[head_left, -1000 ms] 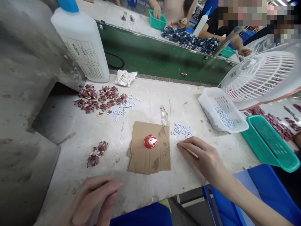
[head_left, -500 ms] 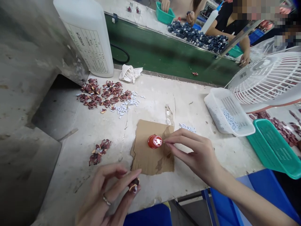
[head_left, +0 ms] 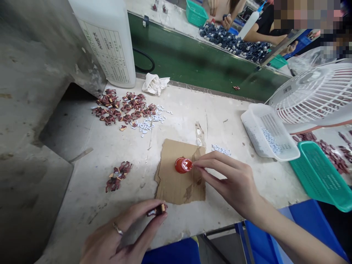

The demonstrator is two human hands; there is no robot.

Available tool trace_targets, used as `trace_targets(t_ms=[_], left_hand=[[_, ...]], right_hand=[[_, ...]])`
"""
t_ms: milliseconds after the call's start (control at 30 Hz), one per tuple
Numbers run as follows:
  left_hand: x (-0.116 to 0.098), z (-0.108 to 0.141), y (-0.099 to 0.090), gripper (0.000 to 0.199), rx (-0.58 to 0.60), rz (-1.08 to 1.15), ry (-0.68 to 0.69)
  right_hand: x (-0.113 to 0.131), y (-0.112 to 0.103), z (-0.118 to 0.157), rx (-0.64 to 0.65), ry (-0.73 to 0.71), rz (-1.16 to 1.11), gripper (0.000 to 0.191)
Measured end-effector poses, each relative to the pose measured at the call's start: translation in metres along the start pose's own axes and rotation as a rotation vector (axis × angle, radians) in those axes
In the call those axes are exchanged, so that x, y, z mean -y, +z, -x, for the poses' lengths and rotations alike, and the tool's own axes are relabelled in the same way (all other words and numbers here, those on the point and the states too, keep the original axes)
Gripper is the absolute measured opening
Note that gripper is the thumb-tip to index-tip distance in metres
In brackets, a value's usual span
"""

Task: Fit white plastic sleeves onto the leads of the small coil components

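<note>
nearest me, just off the near left corner of the cardboard [head_left: 172, 192], my left hand [head_left: 121, 231] is pinching a small dark brown figure [head_left: 157, 211] between thumb and finger. over the cardboard's right edge, my right hand [head_left: 233, 176] is hovering, thumb and fingertips pressed together beside the mouth of a red cup [head_left: 180, 165] that is sitting on the cardboard; i cannot tell if they are gripping anything. pale blue pieces [head_left: 220, 149] are lying beyond its far right corner.
</note>
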State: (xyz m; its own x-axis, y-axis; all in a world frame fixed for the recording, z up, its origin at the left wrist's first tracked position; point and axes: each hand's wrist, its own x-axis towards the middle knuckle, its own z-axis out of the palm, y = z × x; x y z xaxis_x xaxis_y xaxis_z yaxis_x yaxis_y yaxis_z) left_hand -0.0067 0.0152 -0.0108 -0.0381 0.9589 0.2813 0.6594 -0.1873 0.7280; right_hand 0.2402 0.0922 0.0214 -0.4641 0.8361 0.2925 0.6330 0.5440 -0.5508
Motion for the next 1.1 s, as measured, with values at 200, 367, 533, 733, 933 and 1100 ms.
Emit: trace_targets(t_ms=[200, 367, 533, 733, 933, 1100], left_hand=[[-0.006, -0.002, 0.006, 0.01, -0.044, 0.105, 0.08], [-0.011, -0.004, 0.007, 0.012, -0.019, 0.11, 0.065], [-0.018, -0.006, 0.01, 0.014, 0.008, 0.137, 0.096], [-0.021, -0.008, 0.012, 0.016, 0.029, 0.178, 0.093], [-0.021, -0.007, 0.011, 0.017, 0.039, 0.158, 0.104], [-0.023, -0.004, 0.014, 0.02, -0.021, 0.132, 0.1]], right_hand=[[-0.002, 0.0, 0.003, -0.012, 0.023, -0.026, 0.021], [0.014, 0.002, 0.007, -0.103, 0.063, -0.217, 0.026], [0.041, 0.007, 0.014, -0.05, 0.095, -0.488, 0.028], [0.048, 0.016, 0.015, -0.07, 0.111, -0.572, 0.027], [0.048, 0.019, 0.014, -0.072, 0.098, -0.543, 0.021], [0.048, 0.014, 0.021, -0.005, -0.039, -0.352, 0.024]])
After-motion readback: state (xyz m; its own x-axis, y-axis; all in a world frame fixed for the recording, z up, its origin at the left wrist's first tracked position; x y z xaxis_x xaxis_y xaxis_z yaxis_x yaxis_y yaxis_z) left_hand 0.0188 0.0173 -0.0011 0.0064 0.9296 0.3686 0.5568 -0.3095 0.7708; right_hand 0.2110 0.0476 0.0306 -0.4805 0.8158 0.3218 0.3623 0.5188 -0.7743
